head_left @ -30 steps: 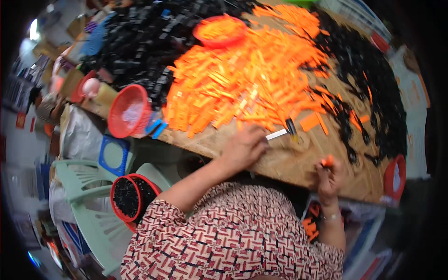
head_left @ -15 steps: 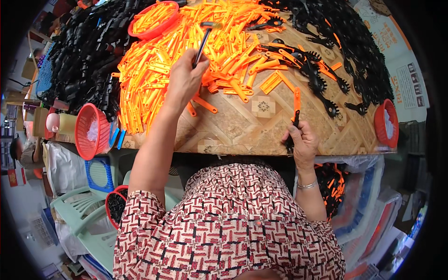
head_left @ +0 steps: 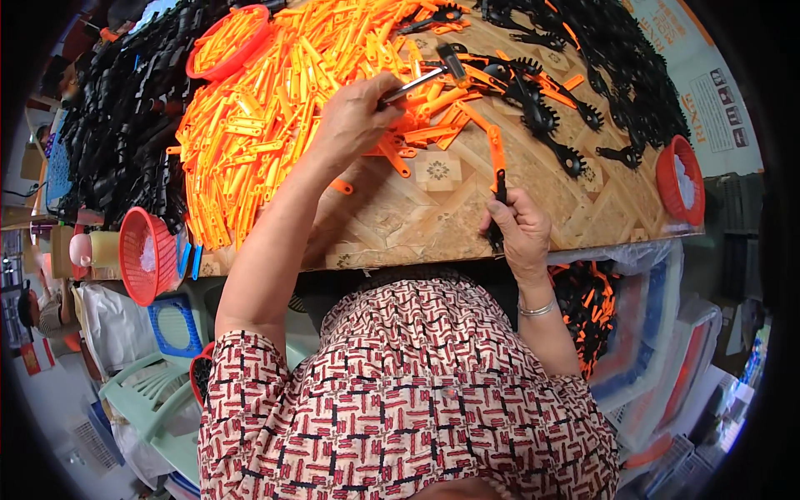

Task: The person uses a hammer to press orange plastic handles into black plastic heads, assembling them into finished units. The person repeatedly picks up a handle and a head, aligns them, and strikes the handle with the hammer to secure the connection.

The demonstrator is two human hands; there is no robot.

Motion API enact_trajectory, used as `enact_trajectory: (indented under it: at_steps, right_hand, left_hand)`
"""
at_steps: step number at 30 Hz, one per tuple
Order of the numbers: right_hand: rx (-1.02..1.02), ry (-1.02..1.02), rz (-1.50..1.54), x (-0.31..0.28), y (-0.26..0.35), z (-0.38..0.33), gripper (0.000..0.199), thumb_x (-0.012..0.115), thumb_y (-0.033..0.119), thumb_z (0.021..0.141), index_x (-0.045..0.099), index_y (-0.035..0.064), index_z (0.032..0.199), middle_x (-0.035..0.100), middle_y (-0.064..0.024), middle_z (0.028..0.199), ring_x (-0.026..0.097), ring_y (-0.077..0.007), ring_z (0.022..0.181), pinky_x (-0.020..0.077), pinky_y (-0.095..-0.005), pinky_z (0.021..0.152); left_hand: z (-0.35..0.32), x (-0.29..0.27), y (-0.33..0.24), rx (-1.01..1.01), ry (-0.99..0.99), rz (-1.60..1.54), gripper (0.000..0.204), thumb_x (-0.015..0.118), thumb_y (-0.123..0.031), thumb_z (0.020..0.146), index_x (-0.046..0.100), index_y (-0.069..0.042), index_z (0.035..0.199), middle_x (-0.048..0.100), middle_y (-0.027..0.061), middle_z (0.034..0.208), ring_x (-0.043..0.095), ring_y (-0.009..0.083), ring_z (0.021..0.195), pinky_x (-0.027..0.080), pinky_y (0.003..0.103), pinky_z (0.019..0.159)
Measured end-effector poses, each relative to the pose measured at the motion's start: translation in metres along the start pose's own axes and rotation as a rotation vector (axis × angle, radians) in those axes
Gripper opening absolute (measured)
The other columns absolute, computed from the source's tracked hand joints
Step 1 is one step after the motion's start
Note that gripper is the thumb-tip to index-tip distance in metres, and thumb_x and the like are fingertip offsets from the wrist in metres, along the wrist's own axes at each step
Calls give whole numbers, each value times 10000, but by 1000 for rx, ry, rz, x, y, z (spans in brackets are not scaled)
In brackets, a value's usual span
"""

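My left hand [head_left: 358,118] is closed around the handle of a small hammer [head_left: 453,67], its head raised over the right edge of a heap of orange plastic strips [head_left: 275,108]. My right hand [head_left: 522,229], near the table's front edge, grips a black handle piece [head_left: 500,185]. An orange strip [head_left: 496,148] extends from the far end of that piece, away from me. The lower end of the black piece is partly hidden by my fingers. Beyond the right hand lie black toothed utensils [head_left: 537,112], some with orange strips on them.
A red basket [head_left: 225,71] full of orange strips stands in the heap. Black parts [head_left: 117,125] pile up at the left, more utensils [head_left: 642,92] at the right. Red baskets stand at the left [head_left: 133,279] and right [head_left: 692,212] table [head_left: 400,237] edges. A green chair [head_left: 154,400] is at lower left.
My left hand has moved right, and the hammer has tipped from upright to pointing right, its head nearer the orange strip. My right hand keeps its hold. The whole view has shifted slightly.
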State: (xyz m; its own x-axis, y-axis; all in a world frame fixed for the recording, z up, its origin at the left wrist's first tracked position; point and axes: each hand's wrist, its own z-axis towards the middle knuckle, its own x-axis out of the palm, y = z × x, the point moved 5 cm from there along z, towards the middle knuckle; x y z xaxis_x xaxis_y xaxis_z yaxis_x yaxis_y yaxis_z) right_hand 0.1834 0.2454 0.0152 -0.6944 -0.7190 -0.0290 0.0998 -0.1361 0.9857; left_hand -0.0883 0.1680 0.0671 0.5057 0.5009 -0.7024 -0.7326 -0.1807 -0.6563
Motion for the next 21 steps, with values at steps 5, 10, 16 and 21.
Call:
enact_trajectory:
  at_steps: [5,10,16,21]
  right_hand:
    - [4,-1,5,-1,0,0,170,673,154,986,633,-11,971,654,-6,687,574,-41,600,450,-204,553]
    - [69,-18,-66,2,-1,2,121,664,105,974,641,-9,938,653,-7,676,574,-48,573,450,-211,525]
    - [100,-68,83,-3,-11,-5,87,616,88,988,644,6,982,657,-23,718,604,-70,613,484,-215,574]
    - [136,-101,189,-1,-5,-10,71,606,74,986,620,4,990,689,-85,769,654,-135,648,548,-258,640]
  left_hand:
    - [-22,-8,3,-199,10,-390,123,695,-134,923,643,-71,1014,589,-36,786,550,53,699,419,225,573]
    - [-59,-3,11,-320,8,-723,185,734,-101,891,649,-61,1051,618,-47,904,585,39,778,464,195,626]
    - [-90,4,1,-404,17,-699,168,748,-114,858,643,-81,986,528,-80,794,477,26,731,402,202,641]
    - [-107,0,0,-376,6,-731,129,720,-96,904,652,-70,1011,543,-79,829,486,28,780,413,201,698]
